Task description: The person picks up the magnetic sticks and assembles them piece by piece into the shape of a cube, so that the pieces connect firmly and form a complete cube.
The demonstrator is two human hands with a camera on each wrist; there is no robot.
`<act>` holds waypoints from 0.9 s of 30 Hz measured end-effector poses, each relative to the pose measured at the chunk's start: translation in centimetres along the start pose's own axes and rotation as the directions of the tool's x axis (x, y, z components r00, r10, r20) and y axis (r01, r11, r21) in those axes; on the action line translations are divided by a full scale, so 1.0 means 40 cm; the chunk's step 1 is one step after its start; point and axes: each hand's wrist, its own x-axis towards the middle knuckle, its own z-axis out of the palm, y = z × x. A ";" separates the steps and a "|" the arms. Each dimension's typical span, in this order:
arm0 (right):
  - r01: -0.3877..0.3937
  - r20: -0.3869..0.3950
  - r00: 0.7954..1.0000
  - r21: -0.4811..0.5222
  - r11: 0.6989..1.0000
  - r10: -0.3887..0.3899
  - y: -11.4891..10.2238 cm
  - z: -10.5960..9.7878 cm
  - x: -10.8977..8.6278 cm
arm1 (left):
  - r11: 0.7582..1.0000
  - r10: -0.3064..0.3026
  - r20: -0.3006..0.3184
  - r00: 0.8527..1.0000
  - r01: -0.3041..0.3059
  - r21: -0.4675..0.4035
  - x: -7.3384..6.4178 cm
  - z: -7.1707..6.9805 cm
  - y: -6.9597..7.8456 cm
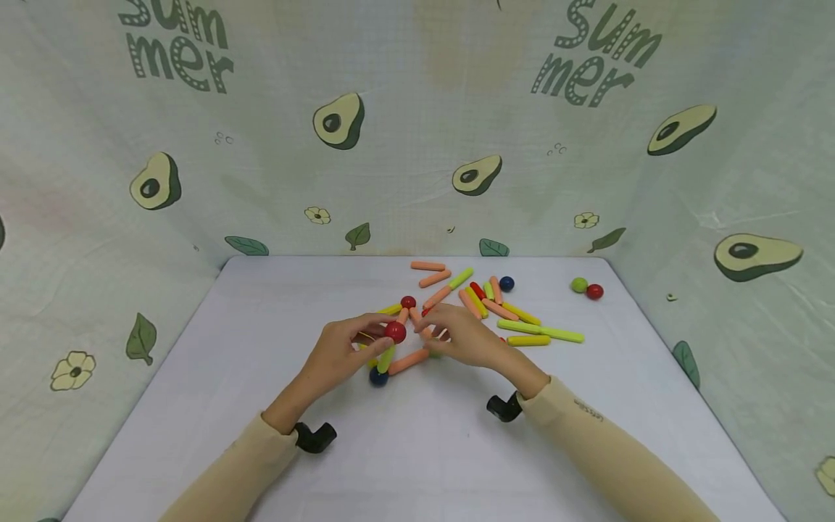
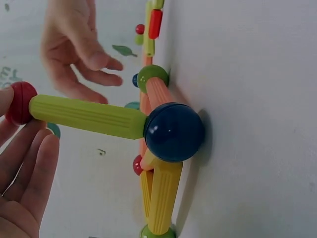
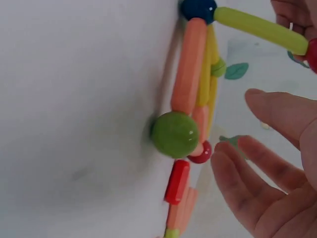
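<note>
My left hand (image 1: 339,351) pinches a red ball (image 1: 394,332) between thumb and fingers. That ball sits on the upper end of a lime-green rod (image 2: 89,116), which rises at a slant from a dark blue ball (image 2: 174,132) on the table. A flat frame of rods and balls spreads from the blue ball: an orange rod (image 3: 189,67) leads to a green ball (image 3: 176,135), and a yellow rod (image 2: 166,196) runs the other way. Another red ball (image 1: 408,302) forms its far corner. Beside the frame, my right hand (image 1: 466,337) hovers with loosely bent fingers, holding nothing.
Loose rods lie to the right and behind, among them an orange rod (image 1: 428,266), a yellow rod (image 1: 528,340) and a long lime piece (image 1: 541,330). A loose blue ball (image 1: 507,283) lies there. A green ball (image 1: 579,285) and a red ball (image 1: 594,291) lie far right.
</note>
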 end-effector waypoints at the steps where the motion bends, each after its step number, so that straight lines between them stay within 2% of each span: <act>1: -0.021 0.024 0.999 -0.027 0.999 0.022 0.009 0.002 -0.002 | 1.000 0.004 0.003 1.000 -0.004 0.005 -0.001 -0.002 0.001; 6: -0.092 0.111 0.988 -0.142 0.986 0.108 0.052 0.018 -0.010 | 0.999 0.002 0.014 1.000 -0.003 0.037 -0.008 -0.009 0.002; 11: -0.094 0.131 0.984 -0.181 0.979 0.119 0.075 0.034 -0.018 | 0.998 -0.013 0.006 1.000 0.013 0.060 -0.014 -0.016 0.001; 22: -0.073 0.096 0.991 -0.157 0.985 0.089 0.052 0.070 -0.051 | 0.999 -0.035 -0.058 0.998 0.037 0.040 -0.036 -0.045 -0.033; 27: -0.054 0.142 0.987 -0.110 0.992 0.070 0.033 0.086 -0.054 | 0.999 -0.026 -0.074 0.997 0.028 0.035 -0.047 -0.061 -0.047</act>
